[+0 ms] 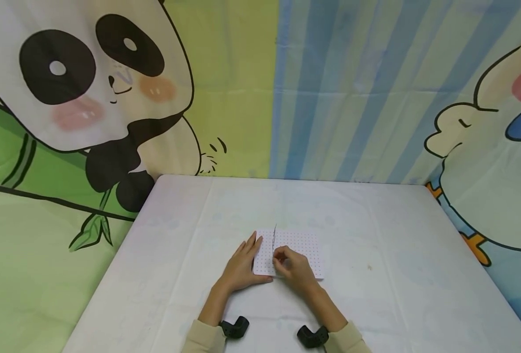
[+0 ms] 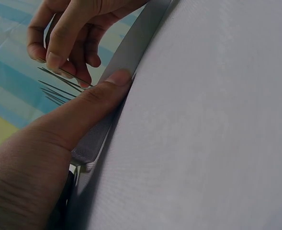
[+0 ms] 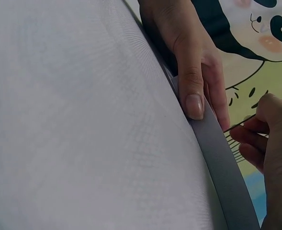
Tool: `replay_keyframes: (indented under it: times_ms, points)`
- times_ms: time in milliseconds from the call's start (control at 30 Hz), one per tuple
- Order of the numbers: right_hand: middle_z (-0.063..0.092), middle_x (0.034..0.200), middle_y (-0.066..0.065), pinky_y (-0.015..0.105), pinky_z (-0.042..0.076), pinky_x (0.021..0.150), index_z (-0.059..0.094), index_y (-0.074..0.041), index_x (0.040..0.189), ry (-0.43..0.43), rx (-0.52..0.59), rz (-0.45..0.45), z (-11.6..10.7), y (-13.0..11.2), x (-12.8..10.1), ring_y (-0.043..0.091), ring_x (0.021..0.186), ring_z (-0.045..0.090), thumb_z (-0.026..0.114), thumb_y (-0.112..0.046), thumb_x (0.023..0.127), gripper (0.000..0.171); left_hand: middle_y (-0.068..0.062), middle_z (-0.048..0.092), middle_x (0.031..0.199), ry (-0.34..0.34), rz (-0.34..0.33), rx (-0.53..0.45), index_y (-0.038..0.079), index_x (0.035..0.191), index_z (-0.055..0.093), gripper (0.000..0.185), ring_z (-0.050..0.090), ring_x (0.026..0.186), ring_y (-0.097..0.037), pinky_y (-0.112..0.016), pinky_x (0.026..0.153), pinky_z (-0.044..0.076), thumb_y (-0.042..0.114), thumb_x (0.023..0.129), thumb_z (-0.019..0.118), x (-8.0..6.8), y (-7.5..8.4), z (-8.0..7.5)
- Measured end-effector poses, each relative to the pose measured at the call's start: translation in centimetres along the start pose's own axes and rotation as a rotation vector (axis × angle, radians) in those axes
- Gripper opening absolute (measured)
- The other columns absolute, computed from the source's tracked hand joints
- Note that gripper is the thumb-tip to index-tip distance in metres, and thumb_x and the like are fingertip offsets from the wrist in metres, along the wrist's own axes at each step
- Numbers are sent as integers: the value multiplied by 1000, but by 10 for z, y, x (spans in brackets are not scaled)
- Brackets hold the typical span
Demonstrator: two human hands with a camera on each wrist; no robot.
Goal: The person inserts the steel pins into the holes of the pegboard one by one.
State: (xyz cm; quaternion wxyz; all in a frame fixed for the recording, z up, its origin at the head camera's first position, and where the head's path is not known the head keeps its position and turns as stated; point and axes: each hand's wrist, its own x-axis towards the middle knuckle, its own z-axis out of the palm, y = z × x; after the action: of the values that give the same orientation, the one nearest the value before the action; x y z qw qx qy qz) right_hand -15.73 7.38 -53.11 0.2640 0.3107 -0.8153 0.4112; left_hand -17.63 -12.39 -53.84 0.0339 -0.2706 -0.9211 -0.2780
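A white pegboard (image 1: 306,252) with rows of small holes lies on the table. Several thin dark needles (image 1: 273,237) stand upright in a line on its left part. My left hand (image 1: 241,267) steadies the board's left side, fingers stretched along it and thumb against the front edge. Over the board, my right hand (image 1: 295,268) pinches a thin needle (image 2: 74,76) between thumb and fingertip, just at the near end of the line. In the left wrist view the standing needles (image 2: 57,90) stick out past the board's grey side (image 2: 143,36); my left thumb covers part of it.
The white-covered table (image 1: 402,274) spreads around the board, with a small brown mark (image 1: 369,267) on the right. Behind it hangs a cloth backdrop (image 1: 238,88) with a printed panda. Black wrist cameras (image 1: 235,327) are worn on both wrists.
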Motion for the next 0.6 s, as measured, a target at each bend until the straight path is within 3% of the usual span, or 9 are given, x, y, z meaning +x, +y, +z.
replay_keyframes:
  times_ms: [300,600]
  points:
    - [64,78,1,13,50,61,58,-6,91,19,-49,-78,5,-4,7,6,69,60,59,-5,84,7,-9,13,153,14,-4,-5,12,147,23,112,22,135,-34,-43,109,25,71,62,66,-2,-5,-2]
    - [63,81,3,17,51,64,57,-7,95,13,1,-56,2,1,0,9,72,60,63,-5,83,13,-11,13,153,6,22,-21,8,147,23,114,22,136,-30,-42,111,21,68,62,69,-2,-2,2]
